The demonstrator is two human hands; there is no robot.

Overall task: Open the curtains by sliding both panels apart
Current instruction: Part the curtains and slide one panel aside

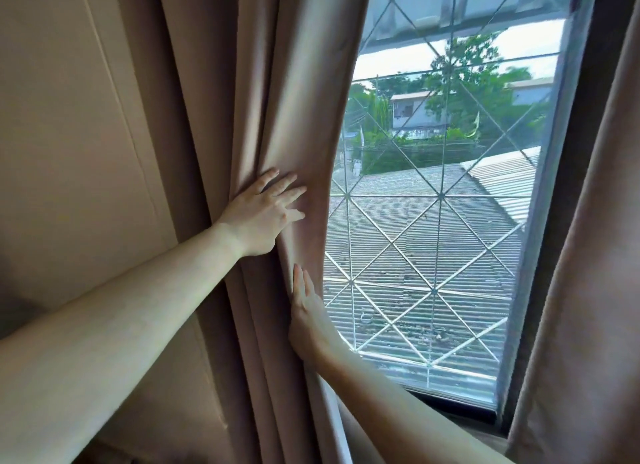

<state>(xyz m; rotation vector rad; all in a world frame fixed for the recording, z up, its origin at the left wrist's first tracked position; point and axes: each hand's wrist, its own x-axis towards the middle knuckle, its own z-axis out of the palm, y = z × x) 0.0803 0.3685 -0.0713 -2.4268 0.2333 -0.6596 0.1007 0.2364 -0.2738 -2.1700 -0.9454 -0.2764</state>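
Note:
The left curtain panel [277, 92] is pinkish-brown and bunched in folds at the window's left side. My left hand [263, 212] lies flat on its folds with fingers spread, pressing the cloth leftward. My right hand [306, 316] is lower, fingers straight, laid along the panel's inner edge beside the glass. The right curtain panel [588, 290] hangs at the far right, drawn back from the glass. Between the panels the window [433, 221] shows, with a diamond-pattern metal grille.
A beige wall [69, 134] with panel seams is on the left. The window sill [460, 411] runs along the bottom of the glass. Outside are corrugated roofs, trees and a house.

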